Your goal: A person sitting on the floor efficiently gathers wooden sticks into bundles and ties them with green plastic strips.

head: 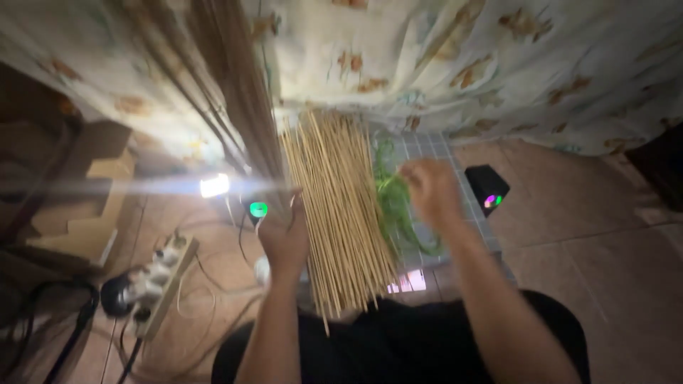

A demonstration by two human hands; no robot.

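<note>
A flat bundle of thin pale bamboo sticks (340,206) lies lengthwise in front of me, from my lap toward a patterned cloth. My left hand (284,238) rests against the bundle's left edge, fingers curled on the sticks. My right hand (432,190), blurred, hovers just right of the bundle with its fingers closed on green string (395,213), which trails down beside the sticks.
A floral cloth (462,64) hangs across the top. A black box with coloured lights (487,188) sits on the tiled floor at right. At left are a power strip with plugs and cables (160,281), a small device with a green light (257,209), a bright lamp (213,185) and cardboard boxes (85,206).
</note>
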